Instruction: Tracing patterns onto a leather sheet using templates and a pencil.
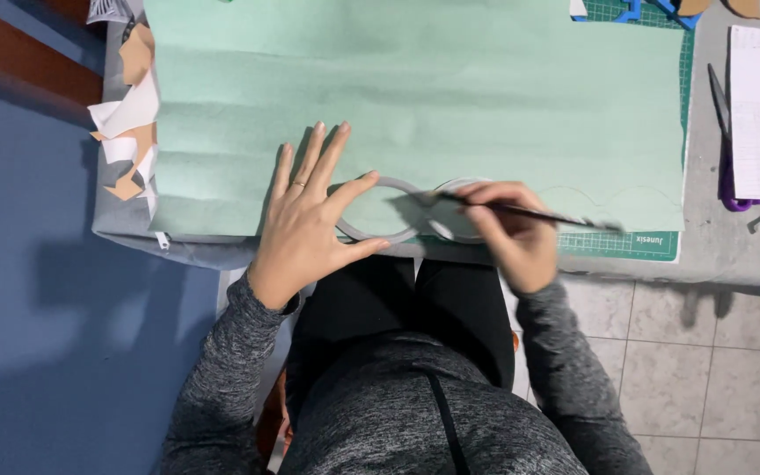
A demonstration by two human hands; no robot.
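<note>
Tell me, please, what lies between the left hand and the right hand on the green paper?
In the head view, a grey glasses-shaped template lies between the left hand and the right hand, flat on the green paper.

One view only, from a head-worn camera. It looks steeply down over the person's own chest and lap, facing the near edge of the table (732, 255). Close range: both forearms enter from the bottom of the frame, and the green paper sheet (415, 97) beyond that edge fills the upper middle. Blue floor shows left of the table, pale tiles below its right end. No second view to share with.
</note>
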